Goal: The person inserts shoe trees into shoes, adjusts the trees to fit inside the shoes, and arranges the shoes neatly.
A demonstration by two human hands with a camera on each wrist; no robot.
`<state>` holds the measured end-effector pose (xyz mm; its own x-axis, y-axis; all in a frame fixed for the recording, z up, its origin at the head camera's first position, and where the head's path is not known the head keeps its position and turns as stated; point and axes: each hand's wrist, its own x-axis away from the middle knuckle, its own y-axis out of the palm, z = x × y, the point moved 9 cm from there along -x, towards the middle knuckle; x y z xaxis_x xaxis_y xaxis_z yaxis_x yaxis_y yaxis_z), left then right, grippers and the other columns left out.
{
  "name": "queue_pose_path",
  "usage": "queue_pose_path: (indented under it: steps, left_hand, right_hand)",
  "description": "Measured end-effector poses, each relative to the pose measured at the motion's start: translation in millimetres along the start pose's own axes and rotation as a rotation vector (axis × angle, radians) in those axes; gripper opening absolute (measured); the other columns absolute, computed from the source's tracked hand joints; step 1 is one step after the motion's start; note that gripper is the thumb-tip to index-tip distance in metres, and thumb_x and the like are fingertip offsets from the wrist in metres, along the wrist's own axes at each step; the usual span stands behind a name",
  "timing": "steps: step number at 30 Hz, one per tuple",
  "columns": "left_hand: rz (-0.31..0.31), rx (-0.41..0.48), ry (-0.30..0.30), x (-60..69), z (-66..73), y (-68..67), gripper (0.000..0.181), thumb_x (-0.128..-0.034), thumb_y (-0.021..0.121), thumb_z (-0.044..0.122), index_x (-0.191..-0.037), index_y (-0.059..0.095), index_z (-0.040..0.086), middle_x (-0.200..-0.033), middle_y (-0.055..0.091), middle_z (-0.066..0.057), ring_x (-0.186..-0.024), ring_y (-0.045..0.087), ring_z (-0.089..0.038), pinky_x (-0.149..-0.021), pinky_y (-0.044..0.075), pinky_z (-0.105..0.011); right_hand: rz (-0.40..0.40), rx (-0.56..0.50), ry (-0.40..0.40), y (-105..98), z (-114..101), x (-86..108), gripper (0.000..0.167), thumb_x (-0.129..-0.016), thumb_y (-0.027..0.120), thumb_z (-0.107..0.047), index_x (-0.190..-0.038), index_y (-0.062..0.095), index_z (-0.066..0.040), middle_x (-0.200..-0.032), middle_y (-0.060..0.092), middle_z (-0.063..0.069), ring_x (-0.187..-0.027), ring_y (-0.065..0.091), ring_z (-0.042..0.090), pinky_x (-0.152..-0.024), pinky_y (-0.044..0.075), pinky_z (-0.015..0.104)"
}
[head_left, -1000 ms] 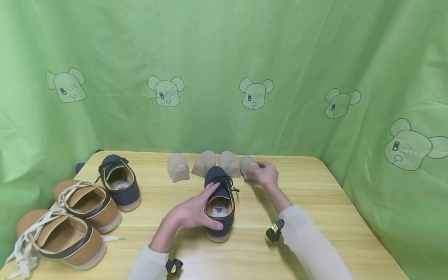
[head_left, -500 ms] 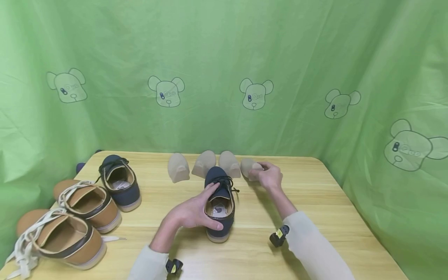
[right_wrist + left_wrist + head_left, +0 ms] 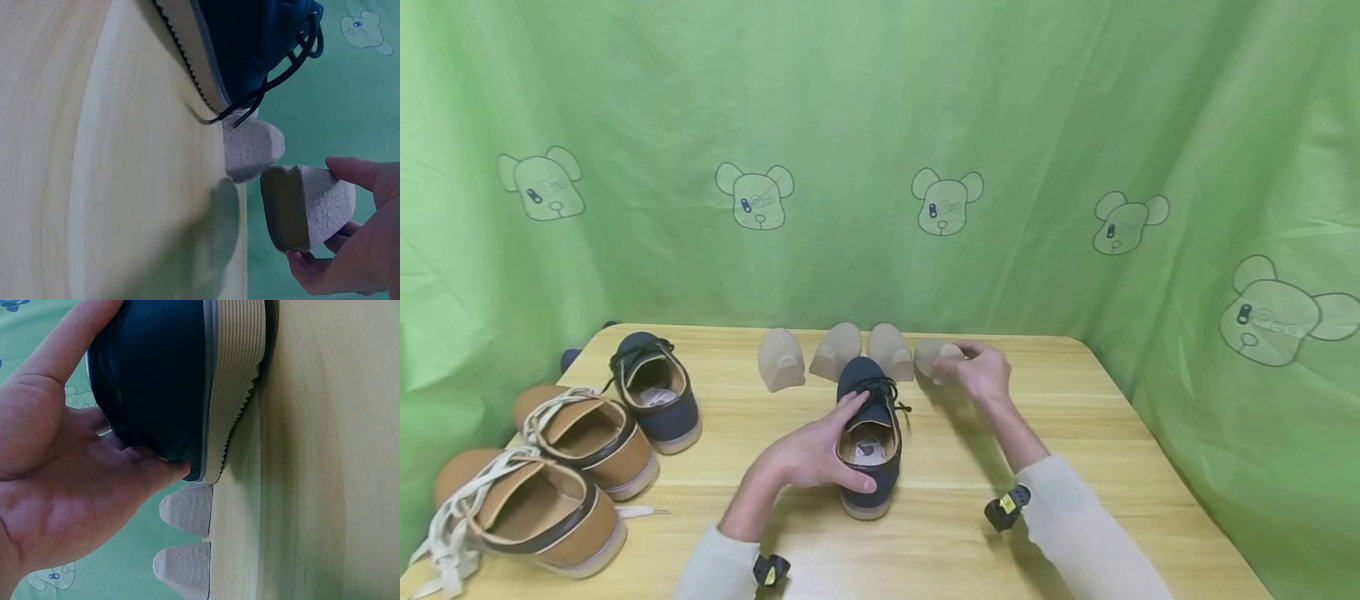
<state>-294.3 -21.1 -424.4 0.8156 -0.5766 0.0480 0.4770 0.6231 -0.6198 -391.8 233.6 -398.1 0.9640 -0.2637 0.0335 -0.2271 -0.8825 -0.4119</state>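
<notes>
A navy shoe [image 3: 868, 417] with dark laces stands mid-table, toe toward the back. My left hand [image 3: 815, 450] grips it from the left, thumb at the heel and fingers by the laces; in the left wrist view the fingers [image 3: 150, 469] curl along its side. At the right end of a row of beige molded toe-shaped inserts, my right hand [image 3: 983, 371] pinches one insert [image 3: 931, 357]. The right wrist view shows that insert [image 3: 326, 203] between thumb and fingers, tilted, its hollow side partly visible, apart from the neighbouring insert [image 3: 250, 149].
Three more beige inserts [image 3: 782, 360] stand along the table's back edge. At the left are a second navy shoe [image 3: 673, 417] and two tan shoes [image 3: 625, 467] with white laces, one lace end [image 3: 638, 511] lying on the wood. A green curtain [image 3: 850, 275] surrounds the table [image 3: 1075, 467].
My right hand has shifted slightly right, and the insert in it has turned and tilted. My left hand and the navy shoe have stayed in place.
</notes>
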Motion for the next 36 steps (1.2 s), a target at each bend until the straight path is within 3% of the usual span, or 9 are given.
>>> queue_pose_path:
  steps: [8,18,24,36]
  left_hand:
    - [0.007,0.007,-0.005,-0.4,-0.6,-0.4,0.128,-0.0679,0.094,0.04,-0.165,0.013,0.019,-0.171,0.01,-0.014,-0.151,0.028,-0.036,-0.122,0.028,-0.052]
    - [0.015,0.034,0.002,-1.3,-1.2,-1.2,0.129,-0.0665,0.095,0.038,-0.164,0.014,0.016,-0.17,0.01,-0.017,-0.152,0.026,-0.037,-0.123,0.027,-0.053]
    - [0.012,0.032,-0.007,-1.0,-3.8,-0.7,0.128,-0.0666,0.095,0.039,-0.164,0.014,0.018,-0.171,0.009,-0.016,-0.152,0.027,-0.037,-0.123,0.027,-0.054]
    - [0.01,0.042,-0.004,-1.7,-3.3,-0.8,0.13,-0.0668,0.095,0.04,-0.165,0.011,0.019,-0.171,0.009,-0.014,-0.151,0.028,-0.036,-0.122,0.028,-0.053]
  right_hand:
    - [-0.038,0.063,-0.112,-3.8,-24.4,10.0,0.063,-0.079,0.084,-0.019,-0.135,0.062,-0.004,-0.139,0.062,0.018,-0.128,0.058,0.037,-0.111,0.045,0.049]
    - [-0.103,0.045,-0.163,-3.3,-54.2,27.1,0.062,-0.078,0.087,-0.024,-0.133,0.065,-0.006,-0.136,0.065,0.016,-0.125,0.061,0.034,-0.109,0.046,0.05]
    - [-0.176,0.032,-0.174,3.0,-66.5,39.1,0.061,-0.076,0.089,-0.026,-0.13,0.067,-0.008,-0.132,0.067,0.016,-0.121,0.063,0.033,-0.109,0.046,0.049]
    - [-0.357,0.142,-0.242,7.3,-91.3,68.4,0.062,-0.078,0.087,-0.034,-0.131,0.066,-0.008,-0.124,0.071,0.013,-0.111,0.067,0.027,-0.1,0.051,0.044]
